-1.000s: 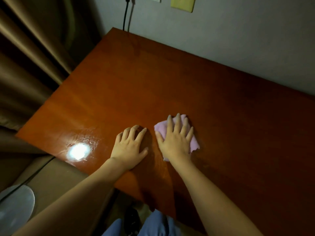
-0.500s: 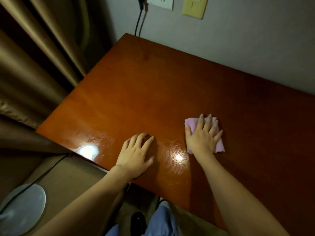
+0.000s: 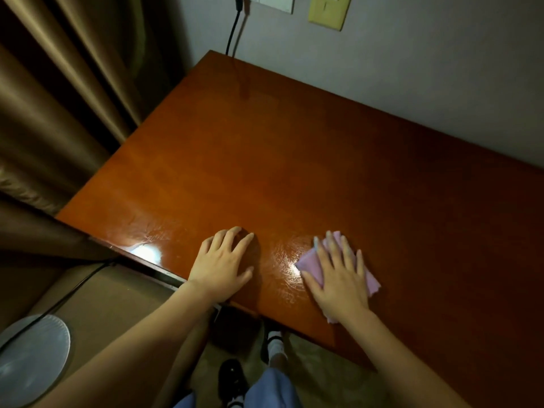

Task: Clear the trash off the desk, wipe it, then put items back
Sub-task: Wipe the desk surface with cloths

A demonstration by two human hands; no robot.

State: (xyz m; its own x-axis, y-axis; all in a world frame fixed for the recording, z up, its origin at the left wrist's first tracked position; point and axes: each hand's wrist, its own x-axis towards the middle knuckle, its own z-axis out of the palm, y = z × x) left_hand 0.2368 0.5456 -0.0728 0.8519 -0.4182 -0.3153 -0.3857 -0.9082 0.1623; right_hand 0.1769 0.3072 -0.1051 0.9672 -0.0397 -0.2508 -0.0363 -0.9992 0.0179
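A glossy reddish-brown wooden desk fills the middle of the head view, with nothing on it but my hands and a cloth. My right hand lies flat with straight, spread fingers on a pink cloth and presses it onto the desk near the front edge. Most of the cloth is hidden under that hand. My left hand rests flat on the bare wood to the left of the cloth, fingers spread, at the front edge. Shiny wet-looking streaks show between the two hands.
Brown curtains hang at the left. A black cable runs from a wall socket behind the desk's far left corner, beside a yellow wall plate. A round grey base with a cable sits on the floor at lower left.
My right hand slid the pink cloth to the right, away from my left hand, and then nearer the front edge. The left hand stayed put. The camera view shifted.
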